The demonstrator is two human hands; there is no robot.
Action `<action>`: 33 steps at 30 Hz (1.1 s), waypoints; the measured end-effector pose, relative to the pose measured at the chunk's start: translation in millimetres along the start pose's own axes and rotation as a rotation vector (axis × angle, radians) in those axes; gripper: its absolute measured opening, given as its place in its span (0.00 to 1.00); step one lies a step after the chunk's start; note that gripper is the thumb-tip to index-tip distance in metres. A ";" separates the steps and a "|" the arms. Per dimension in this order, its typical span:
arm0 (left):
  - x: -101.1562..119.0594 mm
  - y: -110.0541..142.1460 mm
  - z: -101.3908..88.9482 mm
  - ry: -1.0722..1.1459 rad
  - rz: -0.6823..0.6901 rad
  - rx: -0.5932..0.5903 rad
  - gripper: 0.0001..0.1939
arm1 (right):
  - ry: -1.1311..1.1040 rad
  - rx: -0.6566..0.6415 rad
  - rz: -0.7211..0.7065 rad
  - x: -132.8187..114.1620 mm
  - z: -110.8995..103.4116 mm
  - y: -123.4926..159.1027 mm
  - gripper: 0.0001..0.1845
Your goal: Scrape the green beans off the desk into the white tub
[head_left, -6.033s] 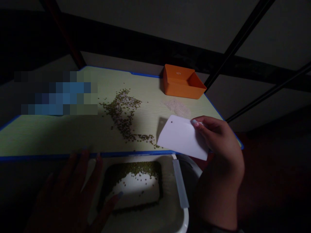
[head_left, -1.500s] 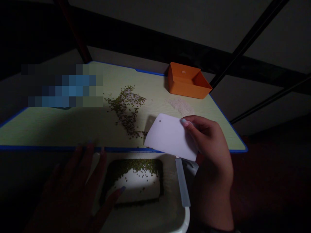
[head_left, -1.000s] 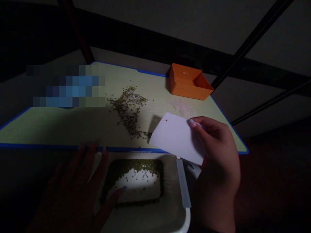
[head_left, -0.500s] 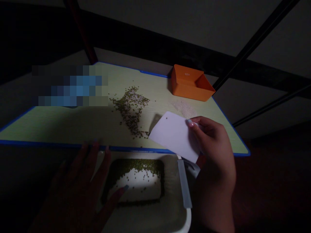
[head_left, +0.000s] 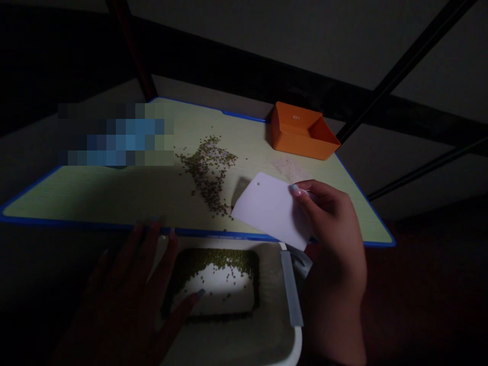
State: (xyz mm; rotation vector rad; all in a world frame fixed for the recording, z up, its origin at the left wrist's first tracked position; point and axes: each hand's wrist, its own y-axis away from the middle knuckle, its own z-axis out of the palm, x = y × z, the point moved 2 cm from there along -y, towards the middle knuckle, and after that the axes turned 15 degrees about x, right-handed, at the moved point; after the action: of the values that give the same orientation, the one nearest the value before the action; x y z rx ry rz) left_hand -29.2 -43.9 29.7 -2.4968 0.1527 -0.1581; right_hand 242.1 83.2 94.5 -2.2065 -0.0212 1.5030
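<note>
Between the thumb and fingers of my right hand (head_left: 331, 218) is a flat white scraper (head_left: 269, 206) with a small hole near one corner. Its left edge is close to the near end of a scattered patch of green beans (head_left: 208, 175) on the pale table (head_left: 152, 198). Below the table's blue front edge sits a white bin (head_left: 274, 295) with a grey side handle; more green beans (head_left: 217, 257) lie along the far side of its floor. My left hand (head_left: 133, 290), dark in shadow, spreads its fingers over the bin's left side, thumb reaching above the inside.
An orange open box (head_left: 305, 134) stands at the table's back right. In front of it lies a patch of small whitish grains (head_left: 290, 169). A blurred-out blue thing (head_left: 129, 140) is at the table's left. A dark-striped wall rises behind.
The scraper in my right hand has moved very slightly left relative to the beans on the table. The whole view has shifted a little; my left hand keeps its pose.
</note>
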 end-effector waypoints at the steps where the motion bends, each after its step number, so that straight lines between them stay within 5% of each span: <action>1: 0.1 0.3 -0.5 -0.001 0.001 0.001 0.40 | 0.003 0.002 -0.001 -0.3 0.1 -0.1 0.09; 33: -2.3 2.4 -1.4 -0.070 0.078 0.010 0.39 | 0.000 -0.012 -0.030 -4.4 12.1 0.9 0.09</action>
State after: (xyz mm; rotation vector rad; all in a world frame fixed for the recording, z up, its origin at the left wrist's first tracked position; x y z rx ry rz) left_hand -31.8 -46.3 29.2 -2.4780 0.2191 -0.0393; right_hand 229.5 85.6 94.5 -2.2055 -0.0631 1.4901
